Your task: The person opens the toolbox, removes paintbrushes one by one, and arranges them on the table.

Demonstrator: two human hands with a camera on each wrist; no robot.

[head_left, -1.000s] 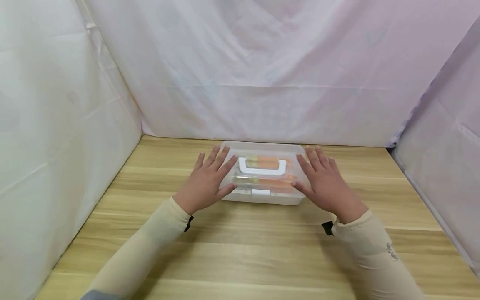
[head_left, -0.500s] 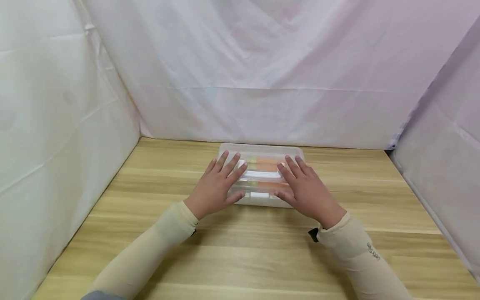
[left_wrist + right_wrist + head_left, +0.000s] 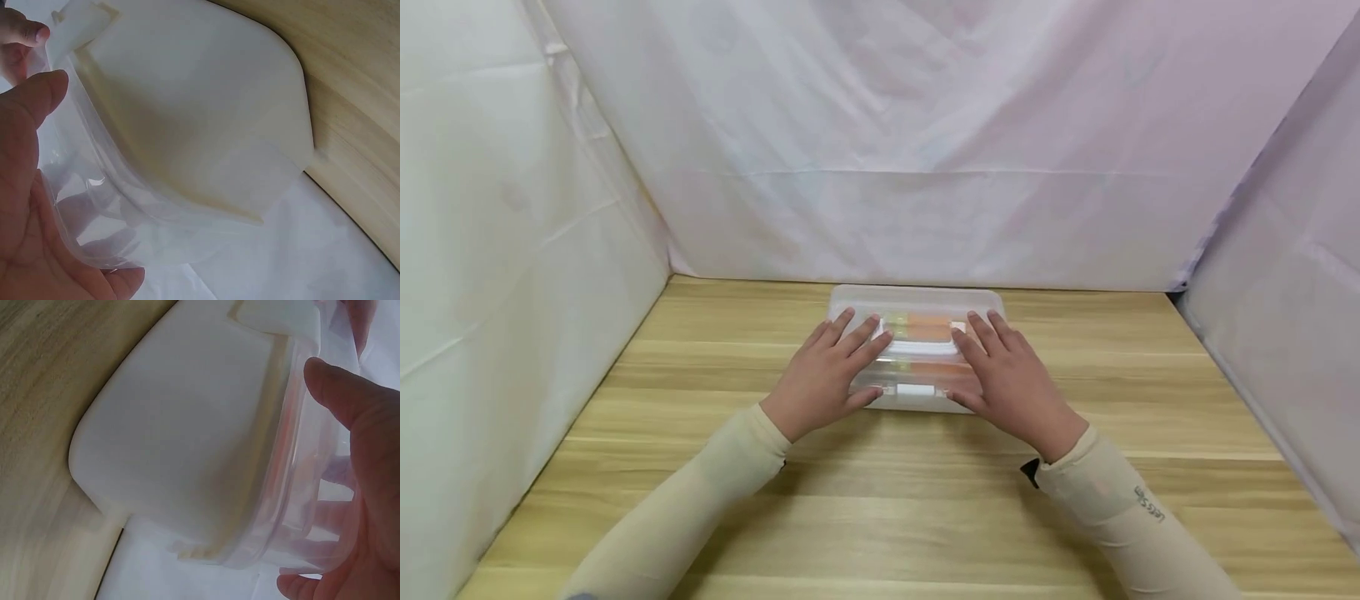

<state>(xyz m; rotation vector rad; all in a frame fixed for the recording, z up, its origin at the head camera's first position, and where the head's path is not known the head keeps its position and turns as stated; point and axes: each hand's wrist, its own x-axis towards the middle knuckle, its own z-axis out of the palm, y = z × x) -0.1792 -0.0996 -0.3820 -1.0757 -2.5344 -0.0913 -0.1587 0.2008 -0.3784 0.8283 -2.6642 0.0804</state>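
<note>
Beyond and to either side of the hands hangs pale, thin cloth [image 3: 925, 125], softly creased and slack. Beneath them lies the tabletop [image 3: 910, 517], smooth and wood-grained; a plastic base would probably slide on it without much effort.

The plastic box [image 3: 917, 404] stands on that table under both hands, close to the cloth beyond their fingertips. It is low and roughly rectangular with rounded corners, its lower part milky and cloudy, its lid [image 3: 917, 296] clear and glossy. It looks light and fairly stiff, though the thin walls might flex or crack under a hard squeeze, and the polished lid may feel slippery. The two ends, outward of the palms, would likely give the steadiest hold.

The left hand [image 3: 823, 375] and the right hand [image 3: 1018, 379] grasp nothing: their fingers lie straight and spread over the lid, thumbs toward its front edge. How hard they press cannot be told.

Between the palms, seen through the lid, are orange and yellow-green contents [image 3: 928, 326], too blurred to identify. A white carrying handle [image 3: 922, 347] spans the gap between the index fingers, a natural one-handed hold. Between the thumbs sits a small white latch [image 3: 915, 390], smooth and oblong.
</note>
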